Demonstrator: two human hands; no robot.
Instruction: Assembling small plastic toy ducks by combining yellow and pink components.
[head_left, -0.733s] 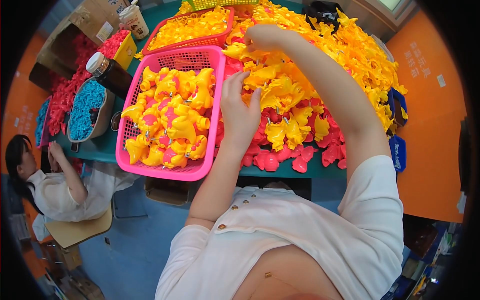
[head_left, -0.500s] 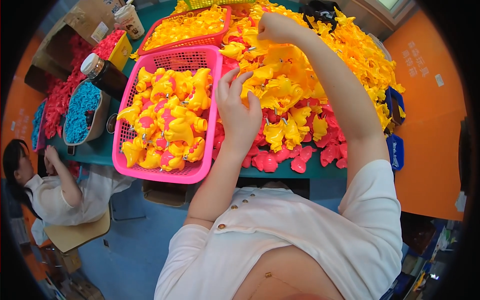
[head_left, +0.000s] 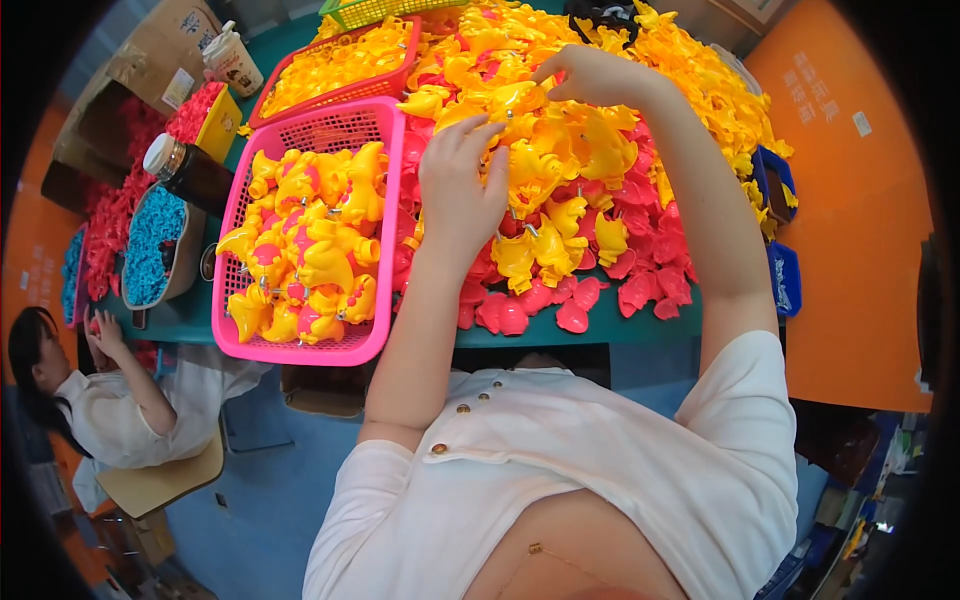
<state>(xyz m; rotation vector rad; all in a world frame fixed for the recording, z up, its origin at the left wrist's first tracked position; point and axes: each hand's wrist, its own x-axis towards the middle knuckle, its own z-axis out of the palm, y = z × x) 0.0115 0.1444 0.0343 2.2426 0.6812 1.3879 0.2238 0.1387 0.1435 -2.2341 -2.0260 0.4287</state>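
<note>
My left hand (head_left: 460, 185) is over the near left side of a heap of yellow plastic toy shells (head_left: 560, 150). Its fingers stretch forward, with the thumb apart, and no object shows in it. Farther off and to the right, my right hand (head_left: 605, 78) bends over the same heap, finger and thumb apart, nothing visible between them. Red plastic shells (head_left: 640, 280) lie under and in front of the yellow ones, and small metal pins stick out of some pieces. Left of my left forearm stands a pink basket (head_left: 392, 225) holding assembled yellow toy figures (head_left: 325, 255) with red bellies.
Behind the pink basket is a red basket (head_left: 412, 60) of yellow pieces. A dark bottle (head_left: 190, 175), a lidded cup (head_left: 232, 62) and a tub of blue pieces (head_left: 155, 245) stand left. Blue trays (head_left: 785, 280) are at the right. Another person (head_left: 110, 400) sits left.
My right hand has come slightly nearer and its fingers have parted. My left hand has shifted a little left in view. The whole view has moved somewhat, and the seated person's hands have moved slightly.
</note>
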